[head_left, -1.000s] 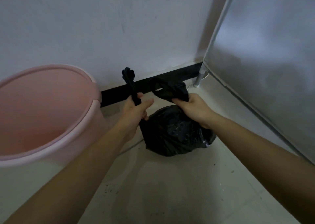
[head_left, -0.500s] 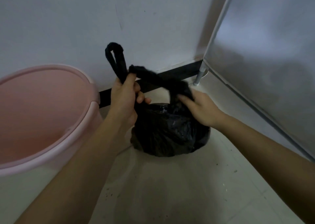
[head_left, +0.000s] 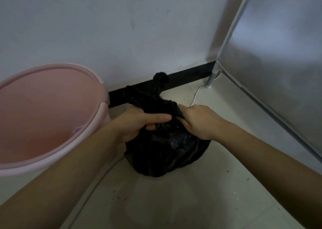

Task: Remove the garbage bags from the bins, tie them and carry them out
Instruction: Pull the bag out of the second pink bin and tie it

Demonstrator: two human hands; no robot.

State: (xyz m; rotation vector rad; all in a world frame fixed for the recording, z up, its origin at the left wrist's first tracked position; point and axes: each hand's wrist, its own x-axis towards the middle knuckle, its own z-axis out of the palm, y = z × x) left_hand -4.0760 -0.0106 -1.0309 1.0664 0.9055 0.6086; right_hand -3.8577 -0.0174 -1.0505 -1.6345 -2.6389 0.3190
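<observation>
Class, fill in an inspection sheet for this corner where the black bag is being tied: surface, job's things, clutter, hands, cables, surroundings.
Surface: pale tiled floor.
Job's things: black garbage bag on the floor, out of the pink bin at its left.
Clutter: dark specks.
Hands: left hand and right hand both grip the bag's gathered top.
Cables: white cable on the floor near the metal leg.
Surroundings: white wall, black skirting, steel panel at right.
</observation>
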